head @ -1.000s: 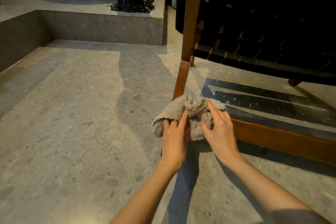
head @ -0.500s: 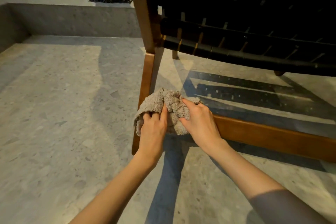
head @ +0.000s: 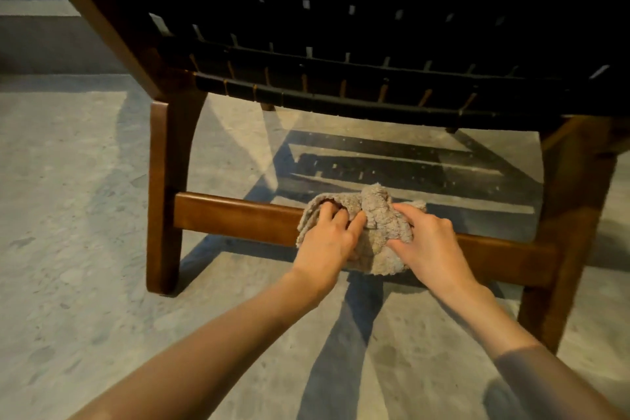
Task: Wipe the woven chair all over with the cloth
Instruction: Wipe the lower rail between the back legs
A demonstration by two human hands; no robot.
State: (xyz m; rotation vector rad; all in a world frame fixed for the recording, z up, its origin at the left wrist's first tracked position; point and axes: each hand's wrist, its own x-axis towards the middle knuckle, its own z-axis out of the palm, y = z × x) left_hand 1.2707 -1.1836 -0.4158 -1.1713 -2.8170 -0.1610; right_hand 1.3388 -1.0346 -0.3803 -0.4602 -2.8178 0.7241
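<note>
While my left hand (head: 327, 244) and right hand (head: 431, 245) both grip the bunched terry cloth (head: 381, 215), I press it against the middle of the lower crossbar (head: 231, 216) of the woven chair (head: 341, 92). Step in hand, by my judgement: frame wiping. The next move calls for sliding the cloth toward the crossbar's ends under steady pressure.

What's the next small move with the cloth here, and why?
Probably slide the cloth on rightward along the rail. The left hand and right hand grip it at mid-rail; it was at the left leg a second ago, so the stretch to the right leg looks unwiped.
</note>
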